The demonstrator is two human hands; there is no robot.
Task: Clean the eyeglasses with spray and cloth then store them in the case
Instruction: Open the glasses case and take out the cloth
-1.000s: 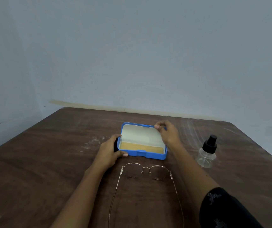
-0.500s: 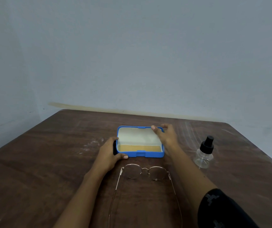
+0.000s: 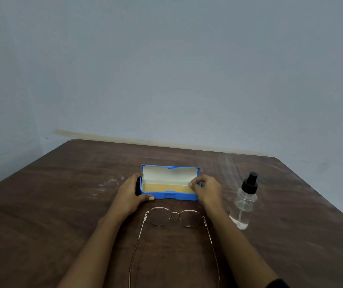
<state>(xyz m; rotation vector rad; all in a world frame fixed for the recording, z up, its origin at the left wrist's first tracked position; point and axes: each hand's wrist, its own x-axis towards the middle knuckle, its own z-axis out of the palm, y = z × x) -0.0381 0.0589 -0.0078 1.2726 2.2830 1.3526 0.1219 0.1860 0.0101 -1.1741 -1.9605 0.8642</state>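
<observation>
An open blue eyeglass case (image 3: pixel 170 196) sits at mid-table, its white-lined lid standing upright. A yellow cloth (image 3: pixel 166 188) lies flat in its base. My left hand (image 3: pixel 130 194) grips the case's left end, thumb on the front wall. At the case's right end, my right hand (image 3: pixel 206 190) has its fingertips pinched together on the right edge of the cloth. Thin gold-rimmed eyeglasses (image 3: pixel 160 216) rest on the table just in front of the case, between my forearms, temples unfolded toward me. A clear spray bottle (image 3: pixel 243 206) with a black nozzle stands to the right.
The dark wooden table (image 3: pixel 62 204) has whitish smears left of the case and at the far right. A pale blue wall runs behind the table's far edge. The right table edge slants close behind the bottle.
My right hand left the top of the lid and came down to the case's right end at the cloth. The lid now stands fully open. My left hand stayed put.
</observation>
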